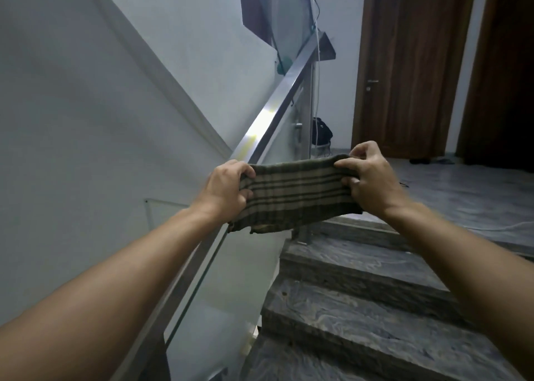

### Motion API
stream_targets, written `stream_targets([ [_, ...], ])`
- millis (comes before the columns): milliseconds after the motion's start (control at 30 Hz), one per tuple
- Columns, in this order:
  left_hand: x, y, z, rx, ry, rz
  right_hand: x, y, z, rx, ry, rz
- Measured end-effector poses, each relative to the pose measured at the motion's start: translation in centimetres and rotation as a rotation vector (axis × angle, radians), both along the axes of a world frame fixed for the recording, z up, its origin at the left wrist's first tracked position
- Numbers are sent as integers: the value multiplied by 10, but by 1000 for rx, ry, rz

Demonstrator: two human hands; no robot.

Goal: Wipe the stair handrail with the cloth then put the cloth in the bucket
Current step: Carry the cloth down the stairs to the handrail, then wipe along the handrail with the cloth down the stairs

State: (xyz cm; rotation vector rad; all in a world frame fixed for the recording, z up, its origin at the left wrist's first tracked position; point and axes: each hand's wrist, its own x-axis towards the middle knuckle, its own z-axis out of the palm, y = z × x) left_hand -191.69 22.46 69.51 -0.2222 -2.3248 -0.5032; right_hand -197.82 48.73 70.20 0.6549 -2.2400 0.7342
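A striped brown and beige cloth is stretched flat between both hands at mid-frame. My left hand grips its left end, right over the handrail. My right hand pinches its right end, out over the steps. The steel handrail runs diagonally from the lower left up to a landing at the top centre, with a glass panel under it. The cloth hangs just in front of the rail; I cannot tell whether it touches. No bucket is in view.
Grey marble steps rise on the right to a landing. A brown wooden door stands beyond it. A black bag lies near the rail post. A white wall fills the left.
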Motion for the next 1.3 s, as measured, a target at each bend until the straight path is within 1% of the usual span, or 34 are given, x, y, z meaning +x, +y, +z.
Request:
stream_targets([
  [133,-35,-3,32,-2,-11,25,-47,-6,36,-147,-52,45],
  [200,-54,-3,48,-1,-21,36,-71,-8,52,-250,-109,87],
  [267,-74,-2,62,-15,-16,57,-96,-11,65,-300,-134,122],
  [467,-143,6,101,-26,-27,151,-187,-14,106,-225,-88,148],
  [600,-184,10,137,-11,-61,213,-240,-22,146,-115,-77,185],
  [633,-193,10,145,-8,-62,228,-253,-26,157,-122,-90,191],
  [733,-218,9,166,-14,-82,270,-290,-39,187,-229,-168,220],
  [800,-232,7,175,-10,-87,302,-313,-49,202,-235,-183,231],
  [967,-265,-3,181,24,-91,347,-366,-81,229,-187,-135,218],
  [1100,-284,-8,181,65,-131,373,-402,-107,237,-11,-34,173],
  [1167,-291,-10,180,78,-159,391,-418,-120,242,42,-29,168],
  [1233,-298,-10,176,60,-200,412,-429,-131,247,99,-47,155],
  [1300,-305,-7,174,17,-233,455,-434,-138,251,196,-15,141],
])
